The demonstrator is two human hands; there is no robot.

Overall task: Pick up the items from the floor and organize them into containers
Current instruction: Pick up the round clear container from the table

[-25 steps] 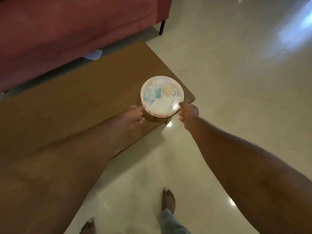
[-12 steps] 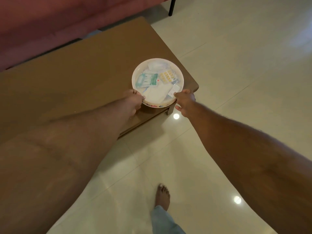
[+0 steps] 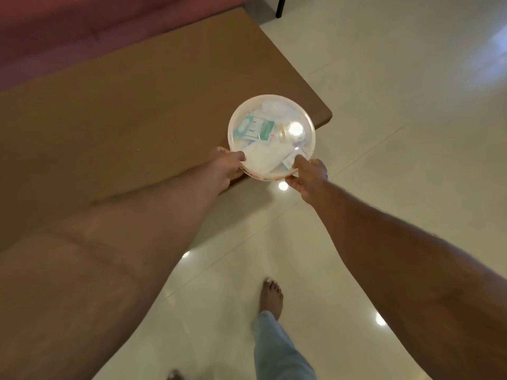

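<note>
Container [image 3: 271, 137], round, translucent white, clear lid on; packets and white sachets visible inside. Position: near corner of the brown table [image 3: 123, 111], tipped toward the camera, near edge apparently off the surface. Half a second ago it sat flatter, with hands only at the rim. Left hand [image 3: 226, 165] now clasps the near-left rim, thumb on lid. Right hand [image 3: 308, 175] pinches the near-right rim, thumb on top, fingers under. Judgement: lift begun; filled container is being carried off or repositioned. Floor [image 3: 397, 187] in view shows no loose items; sorting likely near done.
</note>
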